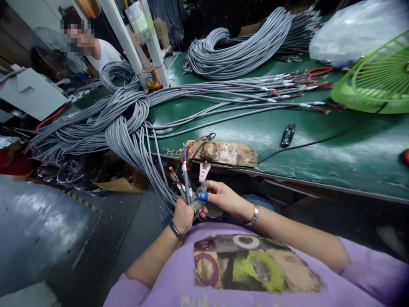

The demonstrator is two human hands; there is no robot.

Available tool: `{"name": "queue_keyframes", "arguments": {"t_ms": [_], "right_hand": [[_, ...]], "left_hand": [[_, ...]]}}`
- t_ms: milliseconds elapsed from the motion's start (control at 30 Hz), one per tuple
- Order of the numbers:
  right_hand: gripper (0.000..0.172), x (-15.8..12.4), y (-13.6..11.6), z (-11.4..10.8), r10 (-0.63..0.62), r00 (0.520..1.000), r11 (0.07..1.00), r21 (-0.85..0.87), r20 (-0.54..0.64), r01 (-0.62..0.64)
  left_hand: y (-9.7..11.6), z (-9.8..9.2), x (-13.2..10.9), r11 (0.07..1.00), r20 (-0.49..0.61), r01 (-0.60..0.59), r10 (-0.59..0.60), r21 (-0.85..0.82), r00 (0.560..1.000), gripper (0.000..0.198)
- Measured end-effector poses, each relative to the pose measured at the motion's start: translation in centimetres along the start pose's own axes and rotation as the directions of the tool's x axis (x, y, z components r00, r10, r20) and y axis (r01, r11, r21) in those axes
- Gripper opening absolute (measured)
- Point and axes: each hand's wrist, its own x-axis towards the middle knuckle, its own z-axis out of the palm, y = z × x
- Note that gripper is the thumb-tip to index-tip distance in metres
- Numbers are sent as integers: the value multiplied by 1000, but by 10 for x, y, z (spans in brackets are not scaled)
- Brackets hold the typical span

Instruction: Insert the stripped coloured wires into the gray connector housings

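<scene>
Head view showed us our left hand [182, 216] fisted tight round a few grey cable ends [186, 181], whose coloured wires stood upright over our lap, just short of the table edge [319, 181]. Our right hand [224, 198] met it from 3 o'clock, fingers closed on the same cable ends, one fingertip in a blue cap [203, 196]. A pink piece [203, 170] stood just above; we could not tell what it was.

At 12 o'clock a taped block [230, 152] sat on the edge. The grey cables [128, 123] spilled off the bench at 11 o'clock and crowded that side. At 1 o'clock the green mat [335, 157] lay open, with black snips [288, 134] and a black cord [319, 143] on it.

Farther off were a green fan [380, 76] at 2 o'clock, a cable coil [236, 51] at 12, and a person [104, 53] at 10. Dark floor [47, 230] lay at 9.
</scene>
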Motion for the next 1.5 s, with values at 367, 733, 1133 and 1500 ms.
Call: {"name": "queue_keyframes", "arguments": {"t_ms": [367,733,1133,1500], "right_hand": [[41,3,9,-9,23,966,1000,-3,-258,-25],[42,2,13,-7,122,982,991,67,-146,-113],[36,0,16,-11,94,961,981,189,-258,-45],[32,0,-1,-9,71,997,997,44,-17,-70]], "left_hand": [[2,1,1,993,-69,-59,52,-103,996,27],[-5,-5,0,999,127,1,-5,35,992,35],[-2,-1,1,979,-130,-121,100,-165,986,31],[-6,-3,-1,996,-5,-86,86,-15,996,32]]}}
